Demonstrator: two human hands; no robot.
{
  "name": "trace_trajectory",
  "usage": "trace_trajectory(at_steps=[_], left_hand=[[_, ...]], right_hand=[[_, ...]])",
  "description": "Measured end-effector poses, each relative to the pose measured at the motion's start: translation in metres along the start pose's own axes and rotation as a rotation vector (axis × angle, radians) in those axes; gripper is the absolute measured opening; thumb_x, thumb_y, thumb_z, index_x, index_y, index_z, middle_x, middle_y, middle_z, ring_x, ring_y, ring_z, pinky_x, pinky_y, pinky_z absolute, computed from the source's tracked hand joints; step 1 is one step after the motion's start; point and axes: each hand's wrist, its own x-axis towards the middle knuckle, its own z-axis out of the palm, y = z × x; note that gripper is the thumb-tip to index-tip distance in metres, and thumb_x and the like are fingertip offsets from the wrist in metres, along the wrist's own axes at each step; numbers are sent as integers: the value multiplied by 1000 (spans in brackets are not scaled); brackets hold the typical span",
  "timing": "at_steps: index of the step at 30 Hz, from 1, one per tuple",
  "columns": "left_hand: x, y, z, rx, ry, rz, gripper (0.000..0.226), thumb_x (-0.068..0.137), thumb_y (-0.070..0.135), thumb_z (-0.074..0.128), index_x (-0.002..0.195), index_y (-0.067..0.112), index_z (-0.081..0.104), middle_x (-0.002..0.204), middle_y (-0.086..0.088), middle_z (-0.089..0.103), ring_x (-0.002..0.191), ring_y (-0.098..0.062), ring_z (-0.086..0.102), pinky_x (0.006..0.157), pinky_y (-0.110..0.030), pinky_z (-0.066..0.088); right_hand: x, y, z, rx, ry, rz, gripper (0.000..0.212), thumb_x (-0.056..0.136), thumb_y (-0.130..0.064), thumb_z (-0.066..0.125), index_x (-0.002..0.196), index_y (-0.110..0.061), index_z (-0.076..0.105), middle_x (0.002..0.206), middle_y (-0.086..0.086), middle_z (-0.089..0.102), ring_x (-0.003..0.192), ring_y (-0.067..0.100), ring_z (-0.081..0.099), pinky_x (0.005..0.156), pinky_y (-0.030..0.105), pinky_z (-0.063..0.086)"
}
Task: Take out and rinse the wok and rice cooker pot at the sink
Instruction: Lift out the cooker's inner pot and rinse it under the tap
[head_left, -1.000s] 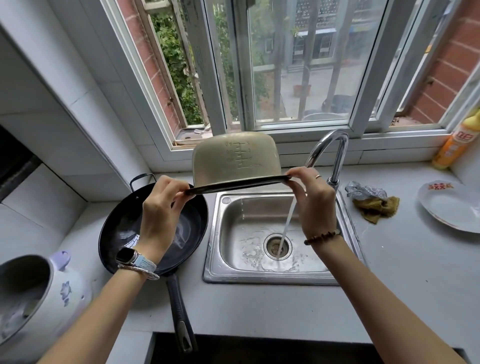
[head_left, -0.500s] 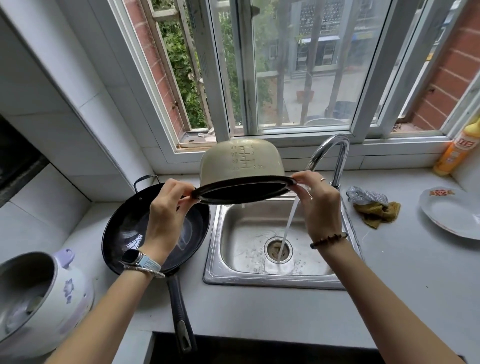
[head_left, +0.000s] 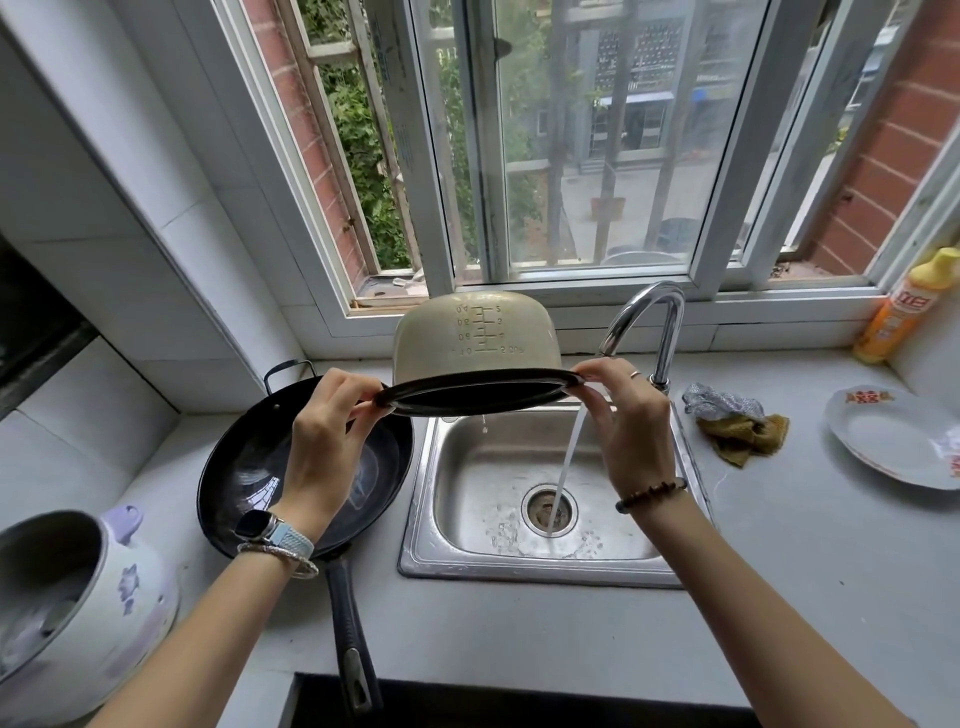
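I hold the beige rice cooker pot (head_left: 475, 332) upside down above the steel sink (head_left: 550, 564), its dark rim facing down and slightly toward me. My left hand (head_left: 324, 441) pinches the rim on the left side, and my right hand (head_left: 628, 431) pinches it on the right. A few drops fall from the rim. Water runs from the chrome faucet (head_left: 657, 322) into the drain, just right of the pot. The black wok (head_left: 249, 467) lies on the counter left of the sink, partly behind my left hand, its handle pointing toward me.
The white rice cooker body (head_left: 78, 613) stands open at the lower left. A steel scourer and a brown cloth (head_left: 743, 431) lie right of the faucet. Farther right are a white plate (head_left: 893, 441) and an orange detergent bottle (head_left: 898, 312). A window runs behind the sink.
The pot's rim has tipped toward me, showing more of the dark opening. Both hands kept their hold on the rim over the sink.
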Motion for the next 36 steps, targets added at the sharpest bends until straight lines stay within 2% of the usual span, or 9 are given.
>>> trace_trajectory(at_steps=[4,9,13,15,24,28,33,36], left_hand=[[0,1,0,11,-5,10,15,82,0,70,96,1,65,90,-5,56,78,-7,55,81,-16,54],[0,4,1,15,-4,20,15,83,0,70,97,0,65,90,-5,56,79,-6,54,81,-17,54],[1,6,2,4,2,39,13,83,1,68,95,-2,65,90,-7,56,79,-6,53,83,-12,52],[1,6,2,-3,3,37,13,83,0,69,95,-3,65,90,-5,55,79,-7,53,82,-15,54],[2,7,3,2,-3,52,15,82,-2,71,96,-2,66,90,-7,56,79,-7,54,80,-23,56],[4,7,3,0,-3,63,14,81,-3,70,95,-3,65,89,-7,56,78,-5,53,81,-21,55],[3,4,3,-1,-3,71,16,81,-3,71,95,-2,65,89,-6,55,79,-6,53,81,-22,56],[2,1,3,-7,2,74,16,80,-3,71,96,-2,65,90,-4,55,79,-8,55,81,-22,56]], right_hand=[[-2,1,-2,1,-3,-3,12,80,-7,73,90,-4,68,83,6,68,74,17,65,73,16,45],[-3,3,-6,6,-1,-8,12,80,-6,73,90,-4,67,83,6,68,73,15,63,74,10,42],[-2,5,-7,12,-4,-11,10,82,-6,72,91,-5,68,83,5,67,72,18,64,69,25,51],[-2,6,-7,11,-2,-15,10,82,-7,72,91,-5,68,83,6,67,72,18,65,68,28,51],[-1,6,-10,8,5,-27,12,80,-4,73,90,-4,67,84,7,67,73,19,65,69,26,51],[1,5,-9,17,1,-28,11,81,-4,73,90,-3,68,84,7,67,74,18,65,73,20,50],[0,5,-8,26,-8,-23,9,82,-7,71,90,-4,67,84,6,67,73,18,64,70,27,52],[0,5,-7,16,-7,-30,10,81,-4,72,90,-3,68,84,6,67,74,18,64,71,24,51]])
